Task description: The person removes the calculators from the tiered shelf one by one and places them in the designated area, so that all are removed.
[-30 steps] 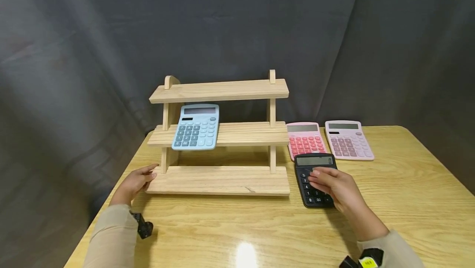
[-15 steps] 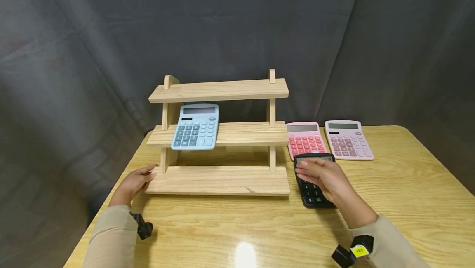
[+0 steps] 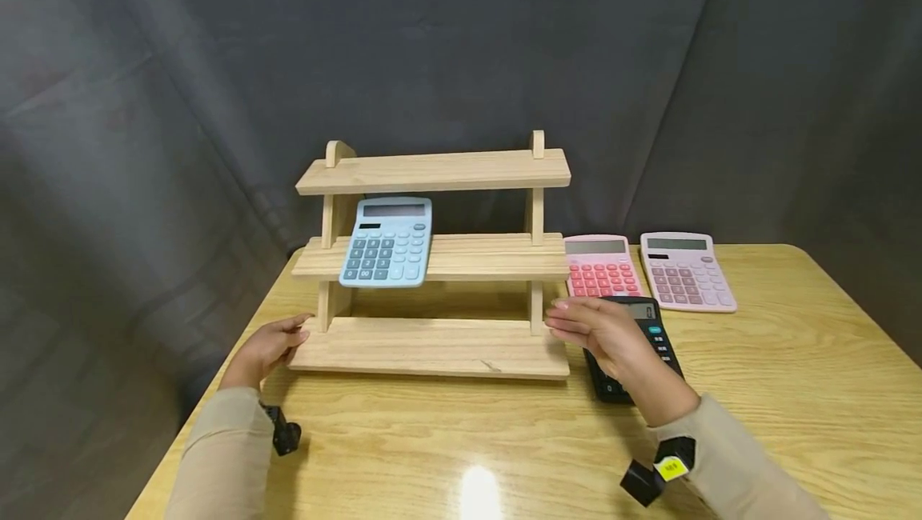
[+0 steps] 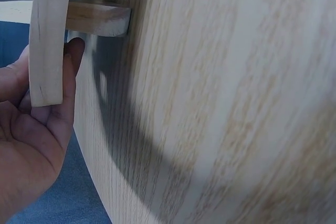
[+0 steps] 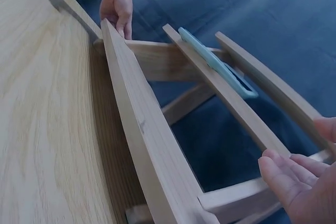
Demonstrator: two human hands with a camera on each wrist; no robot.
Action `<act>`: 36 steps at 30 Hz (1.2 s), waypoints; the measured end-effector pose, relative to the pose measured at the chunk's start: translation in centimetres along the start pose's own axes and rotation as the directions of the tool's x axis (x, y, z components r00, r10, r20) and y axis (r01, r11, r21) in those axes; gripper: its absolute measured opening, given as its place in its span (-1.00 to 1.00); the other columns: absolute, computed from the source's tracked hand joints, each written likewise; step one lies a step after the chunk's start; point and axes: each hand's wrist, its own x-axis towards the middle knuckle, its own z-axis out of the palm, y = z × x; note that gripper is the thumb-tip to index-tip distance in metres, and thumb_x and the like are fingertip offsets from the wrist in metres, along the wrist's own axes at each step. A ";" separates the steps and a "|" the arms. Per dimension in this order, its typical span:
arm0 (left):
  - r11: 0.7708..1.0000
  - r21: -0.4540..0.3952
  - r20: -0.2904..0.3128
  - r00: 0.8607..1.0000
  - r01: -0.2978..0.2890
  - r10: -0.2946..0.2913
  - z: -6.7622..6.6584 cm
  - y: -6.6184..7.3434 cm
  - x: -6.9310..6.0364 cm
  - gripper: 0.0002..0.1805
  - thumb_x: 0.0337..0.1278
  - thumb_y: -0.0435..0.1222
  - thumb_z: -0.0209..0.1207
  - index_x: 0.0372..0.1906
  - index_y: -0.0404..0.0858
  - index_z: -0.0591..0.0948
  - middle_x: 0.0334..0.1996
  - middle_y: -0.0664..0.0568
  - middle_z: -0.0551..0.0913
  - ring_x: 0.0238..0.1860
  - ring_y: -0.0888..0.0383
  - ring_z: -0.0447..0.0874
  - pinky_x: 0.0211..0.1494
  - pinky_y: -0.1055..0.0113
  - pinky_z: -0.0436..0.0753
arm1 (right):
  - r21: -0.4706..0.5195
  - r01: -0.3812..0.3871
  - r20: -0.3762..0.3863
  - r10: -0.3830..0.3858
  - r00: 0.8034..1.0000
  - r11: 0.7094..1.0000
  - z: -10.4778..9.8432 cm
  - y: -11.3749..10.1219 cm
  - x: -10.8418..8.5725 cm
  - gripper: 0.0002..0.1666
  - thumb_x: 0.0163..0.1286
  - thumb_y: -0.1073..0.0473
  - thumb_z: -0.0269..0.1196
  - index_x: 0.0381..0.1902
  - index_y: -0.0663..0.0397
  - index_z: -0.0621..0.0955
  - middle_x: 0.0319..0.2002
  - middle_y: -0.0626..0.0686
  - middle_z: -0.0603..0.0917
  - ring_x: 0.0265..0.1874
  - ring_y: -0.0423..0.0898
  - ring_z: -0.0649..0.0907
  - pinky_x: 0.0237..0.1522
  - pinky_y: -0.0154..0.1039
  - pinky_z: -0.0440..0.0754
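Note:
A three-tier wooden display shelf point(image 3: 432, 346) stands on the table. My left hand point(image 3: 262, 350) grips the left end of its bottom board; in the left wrist view, that hand's thumb and fingers lie on either side of the board point(image 4: 48, 51). My right hand point(image 3: 608, 340) is beside the shelf's right end, fingers extended and holding nothing; whether they touch the wood I cannot tell. A light blue calculator point(image 3: 389, 244) leans on the middle tier, towards the left. Below and behind my right hand lies a black calculator point(image 3: 661, 340), partly covered by it.
A pink calculator point(image 3: 601, 272) lies right of the shelf, its lower part overlapped by the black one. Farther right is a pale pink calculator point(image 3: 684, 276). A dark curtain point(image 3: 446, 48) hangs behind the wooden table point(image 3: 403, 448).
My right hand has moved left, from over the black calculator to the shelf's right end, uncovering the calculator's right side. My left hand keeps its grip on the bottom board.

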 end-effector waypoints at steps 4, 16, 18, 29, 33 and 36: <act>1.000 0.005 0.004 1.000 -0.013 0.013 0.0 0.4 0.1 -0.45 0.25 -0.33 -0.14 0.28 -0.40 0.01 -0.07 -0.27 0.33 -0.37 0.17 0.35 -0.33 0.38 0.36 | 0.062 -0.004 0.039 0.002 0.999 0.998 0.8 0.1 0.5 -0.91 0.22 0.38 0.07 -0.33 0.28 0.52 -0.42 0.09 0.61 -0.36 -0.06 0.62 -0.22 -0.19 0.49; 0.999 -0.029 0.004 1.000 -0.027 0.027 0.2 1.1 0.0 -0.47 0.24 -0.37 -0.15 0.27 -0.42 0.03 -0.34 0.00 0.36 -0.46 0.23 0.31 -0.40 0.39 0.34 | 0.124 -0.020 0.072 0.011 0.997 0.992 3.6 0.4 2.1 -0.87 0.21 0.41 0.06 -0.33 0.21 0.54 -0.38 0.13 0.61 -0.35 -0.04 0.62 -0.22 -0.19 0.49; 0.999 -0.028 0.006 1.000 -0.026 0.026 0.2 1.1 0.0 -0.47 0.25 -0.37 -0.16 0.28 -0.41 0.02 -0.40 0.01 0.34 -0.50 0.23 0.28 -0.42 0.39 0.33 | 0.136 -0.017 0.084 0.006 0.996 0.991 4.1 0.5 2.4 -0.86 0.21 0.42 0.05 -0.28 0.29 0.53 -0.37 0.15 0.61 -0.34 -0.03 0.61 -0.20 -0.18 0.48; 0.999 -0.030 0.005 0.999 -0.037 0.037 0.5 0.7 0.2 -0.48 0.26 -0.39 -0.20 0.27 -0.44 0.00 -0.69 0.10 0.20 -0.66 0.24 0.17 -0.53 0.40 0.26 | 0.184 -0.027 0.085 0.011 0.996 0.983 6.4 0.9 3.9 -0.78 0.22 0.43 0.02 -0.16 0.45 0.44 -0.38 0.13 0.61 -0.35 -0.05 0.62 -0.17 -0.19 0.46; 0.999 -0.033 0.007 0.999 -0.042 0.042 0.3 0.6 0.0 -0.49 0.26 -0.41 -0.21 0.27 -0.45 -0.01 -0.71 0.11 0.19 -0.67 0.25 0.15 -0.55 0.41 0.26 | 0.165 -0.033 0.080 0.020 0.997 0.986 7.4 1.2 4.6 -0.58 0.23 0.42 0.02 0.01 0.63 0.28 -0.38 0.12 0.61 -0.35 -0.06 0.61 -0.15 -0.18 0.45; 0.999 -0.021 0.003 0.999 -0.038 0.038 0.1 0.5 -0.2 -0.49 0.27 -0.41 -0.21 0.27 -0.45 -0.01 -0.70 0.11 0.18 -0.68 0.25 0.15 -0.55 0.41 0.25 | 0.160 -0.043 0.078 0.030 0.996 0.986 8.3 1.4 5.1 -0.59 0.22 0.42 0.02 0.00 0.61 0.30 -0.42 0.09 0.61 -0.36 -0.07 0.61 -0.15 -0.18 0.45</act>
